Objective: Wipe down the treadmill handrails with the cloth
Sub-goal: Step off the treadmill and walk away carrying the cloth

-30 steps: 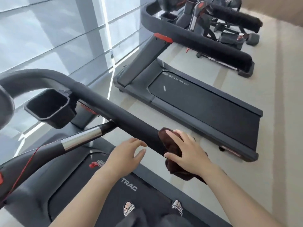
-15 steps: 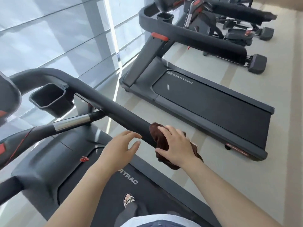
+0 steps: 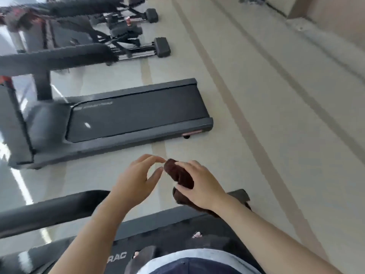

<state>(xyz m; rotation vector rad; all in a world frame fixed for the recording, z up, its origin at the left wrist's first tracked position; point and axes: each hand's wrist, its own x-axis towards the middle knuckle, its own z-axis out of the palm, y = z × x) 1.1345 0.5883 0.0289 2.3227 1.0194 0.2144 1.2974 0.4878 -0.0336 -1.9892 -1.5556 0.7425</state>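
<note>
My right hand point(image 3: 199, 184) grips a bunched dark brown cloth point(image 3: 178, 173), held in the air just past the end of the black padded handrail point(image 3: 49, 210) of the treadmill I stand on. That handrail runs from the lower left toward the middle and my left forearm hides its end. My left hand point(image 3: 138, 178) hovers open beside the cloth, fingers curled, its fingertips close to the cloth's top. Whether the cloth still touches the rail is hidden by my hands.
A second treadmill point(image 3: 122, 119) lies across the beige floor ahead, its handrail point(image 3: 55, 58) at upper left. More gym machines point(image 3: 126, 28) stand behind it. My treadmill's deck point(image 3: 167, 232) and my feet are below. A wall base point(image 3: 316, 22) runs at the upper right.
The view has swung right and down. My right hand has slid the cloth along the handrail toward its end and lifted it. My left hand has stayed open beside it.
</note>
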